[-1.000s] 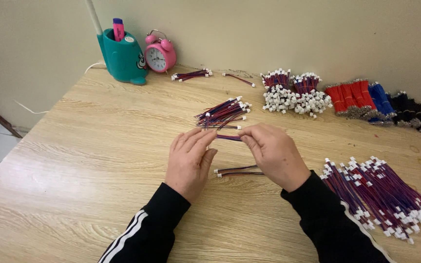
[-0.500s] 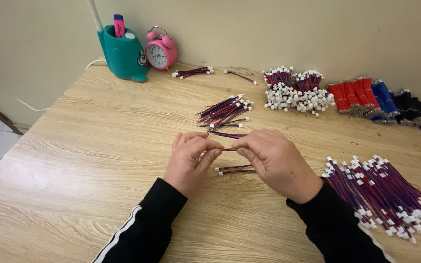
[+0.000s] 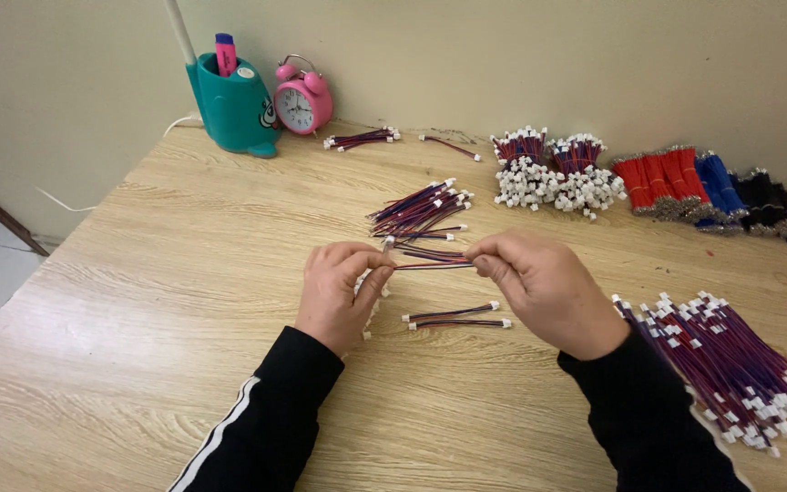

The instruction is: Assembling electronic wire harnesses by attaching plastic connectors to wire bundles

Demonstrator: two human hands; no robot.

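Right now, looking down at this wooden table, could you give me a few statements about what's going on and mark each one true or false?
1. Both hands pinch one short wire lead stretched between them. True: the left hand grips one end, the right hand the other.
2. The alarm clock is blue. False: it is pink, beside a teal pen holder.
3. Two finished leads lie on the table between the hands. True.
4. The large pile of leads lies by the left hand. False: it lies at the right, near the right sleeve.
5. The table is glass. False: it is light wood grain.
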